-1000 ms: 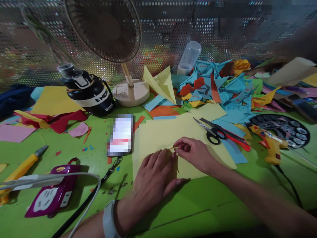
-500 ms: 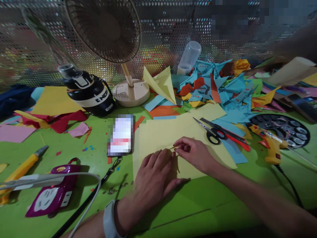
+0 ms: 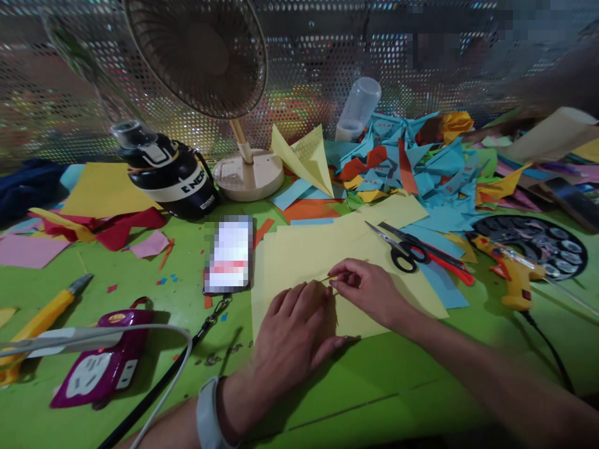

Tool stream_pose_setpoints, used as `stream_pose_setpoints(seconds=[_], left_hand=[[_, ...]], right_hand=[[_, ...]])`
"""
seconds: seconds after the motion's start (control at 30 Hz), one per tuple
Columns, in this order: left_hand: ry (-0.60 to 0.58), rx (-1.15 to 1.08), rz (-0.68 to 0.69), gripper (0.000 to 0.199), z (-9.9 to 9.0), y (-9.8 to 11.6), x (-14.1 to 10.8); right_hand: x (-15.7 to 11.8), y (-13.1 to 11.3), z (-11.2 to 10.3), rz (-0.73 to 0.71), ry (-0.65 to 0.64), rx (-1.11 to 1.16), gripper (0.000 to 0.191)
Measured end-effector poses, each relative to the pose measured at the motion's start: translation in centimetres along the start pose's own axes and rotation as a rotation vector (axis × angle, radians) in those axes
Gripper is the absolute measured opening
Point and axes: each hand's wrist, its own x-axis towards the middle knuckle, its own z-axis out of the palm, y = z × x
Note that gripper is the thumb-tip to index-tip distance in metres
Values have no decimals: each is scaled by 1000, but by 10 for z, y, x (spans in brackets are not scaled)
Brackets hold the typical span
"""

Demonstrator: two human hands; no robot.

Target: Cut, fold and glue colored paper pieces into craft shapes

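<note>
Pale yellow paper sheets (image 3: 299, 249) lie on the green table. Over their lower left part rests my left hand (image 3: 294, 337), fingers bent together and thumb reaching right; whatever is under its fingers is hidden. My right hand (image 3: 360, 290) is just to the right, thumb and forefinger pinched on a thin yellowish strip (image 3: 327, 279) whose other end runs to my left hand's fingers. Black-handled scissors (image 3: 405, 252) lie on the sheets' right side, beside a red and black cutter (image 3: 449, 268).
A phone (image 3: 228, 255) lies left of the sheets. Behind stand a fan (image 3: 248, 174), a black bottle (image 3: 171, 181) and a heap of blue folded paper (image 3: 421, 162). A yellow glue gun (image 3: 517, 284) is at right, a purple power strip (image 3: 100, 362) at left.
</note>
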Motion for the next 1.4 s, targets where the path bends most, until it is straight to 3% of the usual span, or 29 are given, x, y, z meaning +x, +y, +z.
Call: stream_pose_setpoints(seconds=[0.33,0.57,0.93,1.4], left_hand=[[-21,5,6,63,-1,2,4],[-101,61,-23,63,-2,7,6],[-34,30,-9,69,3,6,1],[-104,15,-42,62,-1,7,6]], right_hand=[[-1,0,0,-30,7,-34,9],[0,2,1,-79,17,-43,9],[1,8,1,-122,-12,23,10],[3,8,-1,-160,-18,-18,9]])
